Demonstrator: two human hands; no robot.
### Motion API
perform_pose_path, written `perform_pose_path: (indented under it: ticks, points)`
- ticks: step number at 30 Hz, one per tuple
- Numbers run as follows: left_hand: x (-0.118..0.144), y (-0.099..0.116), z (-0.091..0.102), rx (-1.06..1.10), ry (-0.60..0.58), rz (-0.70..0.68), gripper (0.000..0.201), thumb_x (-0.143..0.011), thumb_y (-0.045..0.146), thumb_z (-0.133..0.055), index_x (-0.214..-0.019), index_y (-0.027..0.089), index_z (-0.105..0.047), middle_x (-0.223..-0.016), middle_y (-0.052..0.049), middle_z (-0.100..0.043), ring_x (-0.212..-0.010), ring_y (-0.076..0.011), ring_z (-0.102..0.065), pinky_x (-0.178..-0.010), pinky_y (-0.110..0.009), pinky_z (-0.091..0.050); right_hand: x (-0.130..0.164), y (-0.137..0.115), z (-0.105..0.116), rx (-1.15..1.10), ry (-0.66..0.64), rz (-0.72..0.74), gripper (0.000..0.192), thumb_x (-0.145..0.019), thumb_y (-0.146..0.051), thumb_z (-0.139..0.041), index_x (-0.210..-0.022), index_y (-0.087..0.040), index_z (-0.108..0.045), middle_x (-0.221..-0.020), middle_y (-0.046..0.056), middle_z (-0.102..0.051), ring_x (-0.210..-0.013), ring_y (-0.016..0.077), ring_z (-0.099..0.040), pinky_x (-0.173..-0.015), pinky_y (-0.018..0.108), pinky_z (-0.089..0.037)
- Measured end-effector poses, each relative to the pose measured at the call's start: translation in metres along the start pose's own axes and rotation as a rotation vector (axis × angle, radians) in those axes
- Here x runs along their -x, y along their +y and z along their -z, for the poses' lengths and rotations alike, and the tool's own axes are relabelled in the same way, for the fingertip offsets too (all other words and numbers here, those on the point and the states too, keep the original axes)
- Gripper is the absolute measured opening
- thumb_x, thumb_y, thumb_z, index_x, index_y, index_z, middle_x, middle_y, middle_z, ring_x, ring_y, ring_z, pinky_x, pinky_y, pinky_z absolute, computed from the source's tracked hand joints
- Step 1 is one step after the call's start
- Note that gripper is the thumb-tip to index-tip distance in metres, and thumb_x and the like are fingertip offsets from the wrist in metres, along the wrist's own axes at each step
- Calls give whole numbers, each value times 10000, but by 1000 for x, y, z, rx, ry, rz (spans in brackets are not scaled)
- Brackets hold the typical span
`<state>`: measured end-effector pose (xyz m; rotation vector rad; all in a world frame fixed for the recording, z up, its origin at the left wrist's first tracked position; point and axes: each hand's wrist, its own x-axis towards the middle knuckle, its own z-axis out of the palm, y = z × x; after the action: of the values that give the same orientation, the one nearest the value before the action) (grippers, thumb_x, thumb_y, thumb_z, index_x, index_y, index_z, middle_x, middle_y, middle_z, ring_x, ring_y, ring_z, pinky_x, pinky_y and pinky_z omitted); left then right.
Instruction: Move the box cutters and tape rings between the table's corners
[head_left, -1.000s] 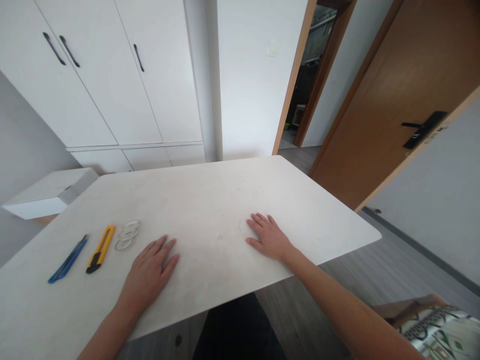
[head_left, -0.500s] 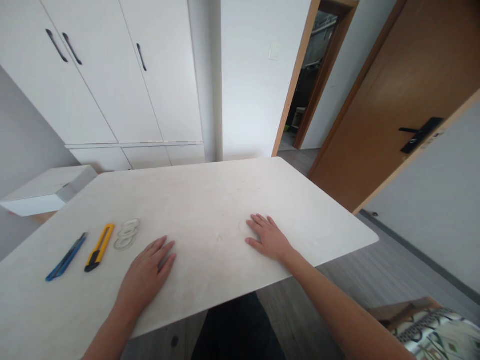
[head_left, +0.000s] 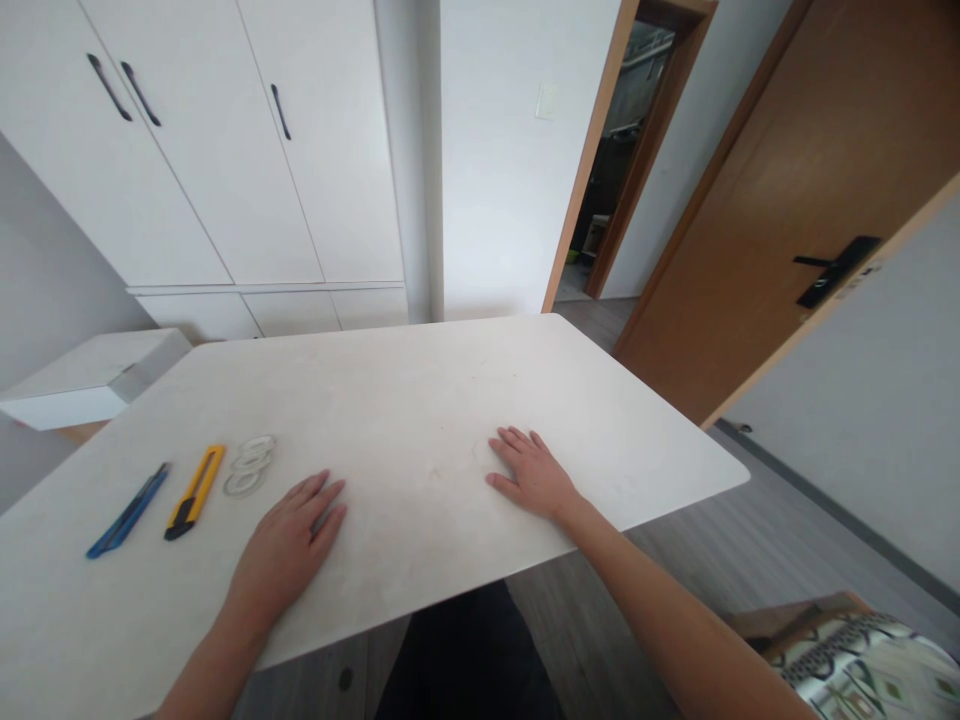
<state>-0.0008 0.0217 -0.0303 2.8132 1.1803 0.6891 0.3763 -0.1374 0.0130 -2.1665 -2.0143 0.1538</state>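
Note:
My left hand point(head_left: 289, 535) lies palm down on the white table point(head_left: 390, 400), its fingers stretched out and holding nothing. Farther right, my right hand point(head_left: 531, 472) also rests flat on the tabletop with its fingers spread. Left of my left hand lie a yellow utility knife point(head_left: 196, 492) with black parts and a blue utility knife point(head_left: 129, 512), side by side and slanted. Between the yellow knife and my left hand is a short row of pale, narrow tape rolls point(head_left: 238, 484), overlapping one another. Neither hand touches the knives or the rolls.
A white box point(head_left: 90, 375) stands beyond the table's left edge. White cabinets point(head_left: 202, 160) with black handles line the back. To the right are a brown wooden door point(head_left: 765, 180) and an open doorway. A patterned cushion point(head_left: 870, 670) sits at the lower right.
Both hands stay flat in their places on the table. Only the camera's view has shifted very slightly.

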Motion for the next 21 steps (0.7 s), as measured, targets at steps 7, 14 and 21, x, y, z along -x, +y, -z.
perform_pose_path:
  ticks: [7, 14, 21]
  points:
    - [0, 0, 0, 9, -4, 18, 539, -956, 547, -407, -1247, 195, -693, -1389, -114, -617, -1293, -281, -573, -1129, -462, -437, 0, 0, 0, -6, -4, 1, 718, -977, -649, -360, -1528, -194, -433, -1615, 128, -340, -1504, 280, -259, -1222, 514, -140]
    - [0, 2, 2, 25, -11, 29, 544, -956, 550, -402, -1240, 188, -694, -1386, -121, -618, -1288, -282, -575, -1131, -472, -433, 0, 0, 0, -4, -8, -4, 721, -978, -650, -354, -1533, -196, -425, -1619, 126, -334, -1507, 275, -251, -1224, 510, -137]
    - [-1, 3, 2, 27, -12, 34, 530, -957, 540, -406, -1240, 194, -692, -1387, -114, -619, -1294, -278, -572, -1138, -472, -426, 0, 2, -2, 1, -8, 0, 719, -980, -652, -342, -1543, -209, -411, -1621, 122, -330, -1510, 275, -243, -1223, 517, -134]
